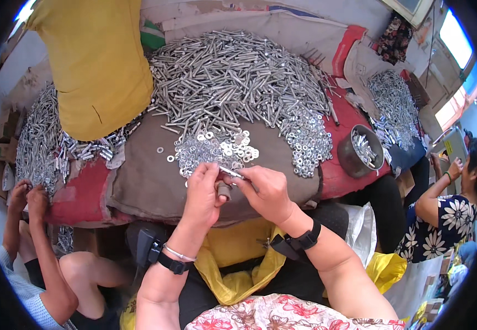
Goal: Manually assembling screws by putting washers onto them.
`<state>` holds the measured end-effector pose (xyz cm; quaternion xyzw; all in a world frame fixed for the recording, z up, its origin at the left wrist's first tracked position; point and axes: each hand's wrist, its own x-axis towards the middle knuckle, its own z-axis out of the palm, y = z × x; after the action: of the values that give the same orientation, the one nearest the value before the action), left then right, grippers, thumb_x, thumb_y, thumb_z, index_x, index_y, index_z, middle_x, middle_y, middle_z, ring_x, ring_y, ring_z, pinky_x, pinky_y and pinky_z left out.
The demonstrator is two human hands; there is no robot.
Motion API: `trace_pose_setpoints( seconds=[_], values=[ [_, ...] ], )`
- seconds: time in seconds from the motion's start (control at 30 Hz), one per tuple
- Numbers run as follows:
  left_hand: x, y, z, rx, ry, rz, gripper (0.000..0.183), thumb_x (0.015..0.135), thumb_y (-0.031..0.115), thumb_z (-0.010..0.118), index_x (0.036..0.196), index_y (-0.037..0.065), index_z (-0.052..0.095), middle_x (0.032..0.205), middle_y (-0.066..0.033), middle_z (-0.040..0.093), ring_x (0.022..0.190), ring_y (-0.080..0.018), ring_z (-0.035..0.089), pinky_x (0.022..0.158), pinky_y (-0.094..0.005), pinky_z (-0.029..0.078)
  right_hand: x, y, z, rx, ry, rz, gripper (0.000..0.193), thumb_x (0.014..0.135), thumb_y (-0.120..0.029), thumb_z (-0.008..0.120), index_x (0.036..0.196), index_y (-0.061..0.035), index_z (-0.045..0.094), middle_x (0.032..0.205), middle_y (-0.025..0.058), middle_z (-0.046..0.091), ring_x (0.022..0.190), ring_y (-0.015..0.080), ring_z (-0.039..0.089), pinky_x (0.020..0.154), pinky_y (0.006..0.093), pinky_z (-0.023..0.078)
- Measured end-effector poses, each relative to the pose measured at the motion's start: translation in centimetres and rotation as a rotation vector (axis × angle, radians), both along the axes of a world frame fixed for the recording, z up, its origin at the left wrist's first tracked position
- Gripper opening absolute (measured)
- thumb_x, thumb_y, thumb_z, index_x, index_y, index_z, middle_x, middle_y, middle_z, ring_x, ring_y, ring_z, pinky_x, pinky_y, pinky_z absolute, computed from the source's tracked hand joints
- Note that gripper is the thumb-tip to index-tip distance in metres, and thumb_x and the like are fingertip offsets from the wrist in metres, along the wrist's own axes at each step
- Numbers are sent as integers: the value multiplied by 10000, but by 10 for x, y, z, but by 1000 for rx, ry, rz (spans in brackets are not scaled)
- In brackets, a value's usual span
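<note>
In front of me, my left hand point(203, 190) and my right hand point(266, 190) pinch a slim silver metal bolt point(231, 172) between them, one at each end. A short brown, tube-like piece point(223, 191) shows by my left fingers; whether it is a finger wrap or a held part, I cannot tell. Just beyond my hands lies a spread of flat washers point(238, 147) on brown cloth point(145, 170). Behind them rises a large heap of silver bolts point(222, 77). A pile of small ring-shaped parts, nuts or washers point(307, 146), lies to the right.
A full yellow sack point(95, 66) stands at the left among more bolts point(40, 143). A metal pot point(354, 157) holding metal parts sits on the right. An open yellow bag point(233, 286) hangs by my lap. Co-workers' hands point(29, 198) work at left; another person point(442, 214) sits at right.
</note>
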<state>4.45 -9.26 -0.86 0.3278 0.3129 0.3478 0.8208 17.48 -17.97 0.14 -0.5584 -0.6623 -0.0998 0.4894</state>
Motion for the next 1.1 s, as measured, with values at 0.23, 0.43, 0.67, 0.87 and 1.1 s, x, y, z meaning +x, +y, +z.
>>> trace_pose_setpoints(
  seconds=[0.23,0.43,0.67,0.87,1.1],
  values=[
    [2,-9,-8,320,84,-61,186,986,251,556,938,81,499,726,-19,585,449,-43,486,337,-163,350,-9,-3,-11,-216,68,-40,217,814,-149,720,722,-48,551,636,105,558,575,306,583,512,405,446],
    [1,-17,2,61,-101,-67,210,967,260,593,942,76,494,748,-71,637,418,-65,515,328,-158,357,25,2,2,-195,-21,-24,152,797,-132,712,762,-50,590,678,106,568,632,316,588,571,419,457],
    [5,-33,1,128,65,-347,200,953,228,613,942,85,474,689,-101,641,363,-61,475,301,-171,344,69,13,-16,-259,-316,-241,130,767,-40,686,895,-53,670,819,97,606,755,309,604,650,405,488],
    [4,-35,-5,267,186,-328,197,939,205,640,890,85,490,631,-27,595,388,-22,437,336,-158,311,59,6,-12,-143,58,-190,176,760,13,679,929,-35,674,807,105,652,719,292,648,629,355,514],
    [-2,-27,-3,263,153,-366,183,913,220,679,885,65,585,626,6,597,451,-9,483,366,-160,348,25,-14,6,-226,233,121,198,759,58,665,943,-15,667,815,127,670,711,275,672,604,323,523]
  ],
)
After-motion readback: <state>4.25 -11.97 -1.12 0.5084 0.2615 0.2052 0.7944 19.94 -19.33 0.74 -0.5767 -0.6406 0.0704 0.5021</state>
